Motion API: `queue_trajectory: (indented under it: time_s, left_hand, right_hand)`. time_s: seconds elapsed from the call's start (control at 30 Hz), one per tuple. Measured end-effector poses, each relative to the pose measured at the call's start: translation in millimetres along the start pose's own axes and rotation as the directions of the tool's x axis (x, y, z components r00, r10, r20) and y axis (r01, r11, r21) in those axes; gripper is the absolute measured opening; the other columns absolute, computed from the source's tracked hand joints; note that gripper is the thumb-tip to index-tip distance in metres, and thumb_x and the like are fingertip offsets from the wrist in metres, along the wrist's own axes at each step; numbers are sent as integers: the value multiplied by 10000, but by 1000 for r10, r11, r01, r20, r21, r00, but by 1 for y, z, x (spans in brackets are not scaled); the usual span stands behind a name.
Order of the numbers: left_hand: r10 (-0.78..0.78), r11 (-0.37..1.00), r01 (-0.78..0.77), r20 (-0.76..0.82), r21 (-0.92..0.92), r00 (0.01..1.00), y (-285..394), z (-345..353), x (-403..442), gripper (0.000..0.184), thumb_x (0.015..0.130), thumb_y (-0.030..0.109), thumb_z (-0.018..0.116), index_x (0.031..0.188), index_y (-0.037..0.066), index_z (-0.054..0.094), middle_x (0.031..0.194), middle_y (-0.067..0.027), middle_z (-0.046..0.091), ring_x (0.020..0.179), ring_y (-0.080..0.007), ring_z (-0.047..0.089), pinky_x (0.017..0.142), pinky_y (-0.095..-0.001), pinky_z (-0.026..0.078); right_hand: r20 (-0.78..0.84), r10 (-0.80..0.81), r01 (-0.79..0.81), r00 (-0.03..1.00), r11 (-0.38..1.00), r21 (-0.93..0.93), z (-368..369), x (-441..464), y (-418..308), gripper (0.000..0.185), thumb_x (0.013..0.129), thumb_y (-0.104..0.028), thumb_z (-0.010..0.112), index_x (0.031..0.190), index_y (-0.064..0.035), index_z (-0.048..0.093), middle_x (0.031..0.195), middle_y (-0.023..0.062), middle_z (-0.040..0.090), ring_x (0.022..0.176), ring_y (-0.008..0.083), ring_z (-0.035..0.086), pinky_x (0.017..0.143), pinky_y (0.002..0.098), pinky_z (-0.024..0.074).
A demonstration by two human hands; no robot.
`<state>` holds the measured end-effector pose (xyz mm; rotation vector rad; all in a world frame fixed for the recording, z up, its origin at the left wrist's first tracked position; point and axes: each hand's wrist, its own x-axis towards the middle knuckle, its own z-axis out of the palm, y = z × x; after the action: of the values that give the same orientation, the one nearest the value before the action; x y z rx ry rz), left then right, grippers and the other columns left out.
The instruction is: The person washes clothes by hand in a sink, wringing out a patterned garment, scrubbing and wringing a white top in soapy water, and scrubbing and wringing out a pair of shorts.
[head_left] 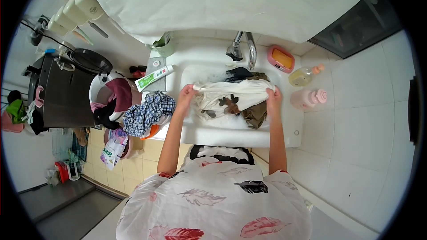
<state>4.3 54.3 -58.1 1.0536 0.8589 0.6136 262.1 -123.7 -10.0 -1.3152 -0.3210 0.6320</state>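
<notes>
A wet white garment (235, 91) with a dark brown and black pattern or patch is stretched across the sink (209, 135). My left hand (186, 97) is closed on its left edge, and my right hand (274, 98) pinches its right edge. Under and beside it lie an olive-brown cloth (255, 116) and a dark navy cloth (237, 74). Suds and water surround the cloths in the basin. Above the basin's back edge stands a chrome faucet (252, 53); I cannot tell whether water runs.
On the sink's right ledge are a pink soap dish (281, 59), a yellowish pump bottle (304, 75) and a pink bottle (309, 98). To the left lie a toothpaste tube (153, 78), a checked cloth (150, 112) and an opened washer (100, 90) holding clothes. A white curtain (235, 2) hangs ahead.
</notes>
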Motion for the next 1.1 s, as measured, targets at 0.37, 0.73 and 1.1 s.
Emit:
queue_trajectory:
  time_s: [0.37,0.73,1.1]
  left_hand:
    - [-114,619,-48,150,784,982,-37,17,-21,221,646,135,589,835,34,533,779,-138,557,737,-275,546,682,-348,425]
    - [-50,357,-332,373,873,926,-52,33,4,246,698,221,625,881,78,542,883,-110,532,894,-230,503,886,-415,301]
    - [29,471,-325,354,820,935,-59,-2,11,193,769,154,514,913,27,537,893,-144,543,831,-308,514,775,-343,389]
  right_hand:
    - [193,125,122,973,432,-893,-45,10,21,463,679,-160,590,1071,-16,391,987,165,496,877,269,491,760,333,386]
    - [519,-19,513,855,-123,-850,-17,-20,37,304,640,-159,655,889,-60,511,839,105,543,906,261,477,932,487,208]
    - [641,-62,642,765,-14,-767,-26,-20,43,167,694,-143,608,818,-54,541,796,74,559,844,245,479,864,399,278]
